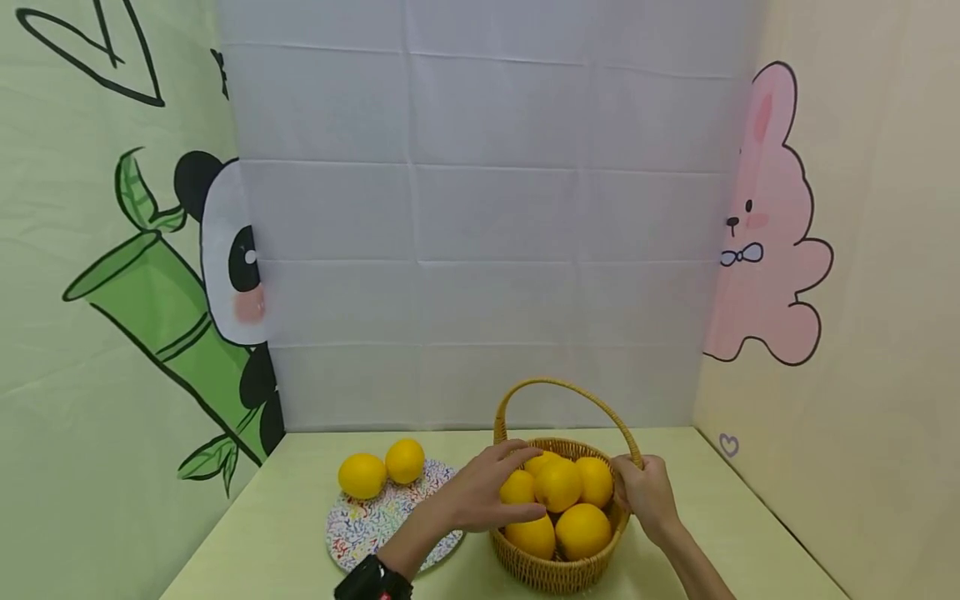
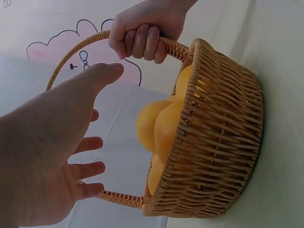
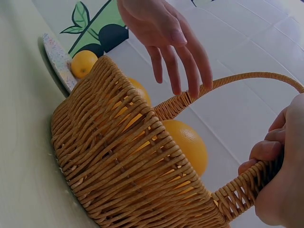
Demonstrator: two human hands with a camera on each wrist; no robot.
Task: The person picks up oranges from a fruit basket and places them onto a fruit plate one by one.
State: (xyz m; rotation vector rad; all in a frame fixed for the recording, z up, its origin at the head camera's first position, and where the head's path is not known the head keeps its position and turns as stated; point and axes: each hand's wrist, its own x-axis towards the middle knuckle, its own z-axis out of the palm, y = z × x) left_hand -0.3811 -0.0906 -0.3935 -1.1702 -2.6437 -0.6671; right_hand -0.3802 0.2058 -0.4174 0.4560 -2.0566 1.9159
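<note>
A woven wicker basket (image 1: 555, 577) with a tall arched handle (image 1: 558, 382) stands on the table, holding several oranges (image 1: 558, 485). My right hand (image 1: 648, 493) grips the handle low on its right side; the right wrist view shows the fingers curled round it. Over the basket's left side my left hand (image 1: 491, 490) hovers with fingers spread and nothing held, covering part of the rim and fruit. To the left, a round plate with a colourful speckled pattern (image 1: 367, 525) bears two oranges (image 1: 362, 476) near its far edge.
The pale table (image 1: 240, 542) runs back to a white cloth (image 1: 487, 292). Cloth walls with a panda (image 1: 225, 275) on the left and a pink rabbit (image 1: 772, 283) on the right enclose it. My left wrist wears a black band (image 1: 371, 579).
</note>
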